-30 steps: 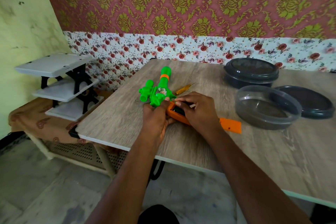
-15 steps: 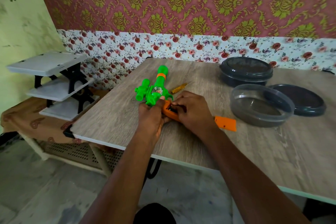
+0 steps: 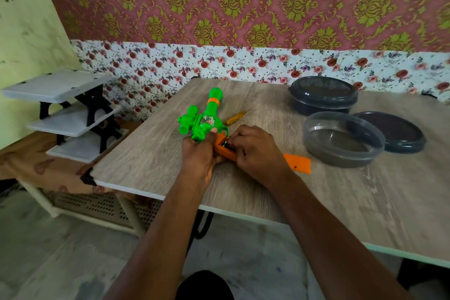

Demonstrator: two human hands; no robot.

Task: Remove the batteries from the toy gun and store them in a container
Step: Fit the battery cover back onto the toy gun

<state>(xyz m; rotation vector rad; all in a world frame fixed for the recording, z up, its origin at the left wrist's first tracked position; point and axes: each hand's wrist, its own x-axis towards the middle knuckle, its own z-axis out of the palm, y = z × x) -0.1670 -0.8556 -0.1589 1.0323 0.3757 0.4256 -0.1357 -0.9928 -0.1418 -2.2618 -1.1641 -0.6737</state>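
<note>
The toy gun [image 3: 204, 122] was laid on its side on the wooden table [image 3: 365, 202], with its green barrel pointed away from the person and its orange grip [image 3: 222, 151] turned toward them. The rear of the gun was held by the left hand [image 3: 198, 161]. Its fingers were curled round the join between the green body and the grip, and its thumb was pressed against the green body. The grip was covered from the gun's right side by the right hand [image 3: 255, 151], whose fingers were bent tightly with their tips set at a dark opening in the grip. The batteries could not be made out under those fingertips, and it could not be told whether one was pinched.

A yellow-handled screwdriver [image 3: 237, 117] was seen just right of the gun's body, beyond the right hand. An orange cover [image 3: 298, 163] was lying flat on the table to the right of the gun's grip, partly hidden by the right wrist. Further right of the gun, an open clear container [image 3: 343, 143] was placed, well apart from the hands, with nothing visible in it. A dark lid [image 3: 394, 131] was lying just beyond it, touching or overlapped by its far rim. A closed dark container [image 3: 322, 95] was set behind these, to the right of the gun's muzzle. Well to the left of the gun, off the table, a white shelf rack [image 3: 65, 109] on black supports was seen.
</note>
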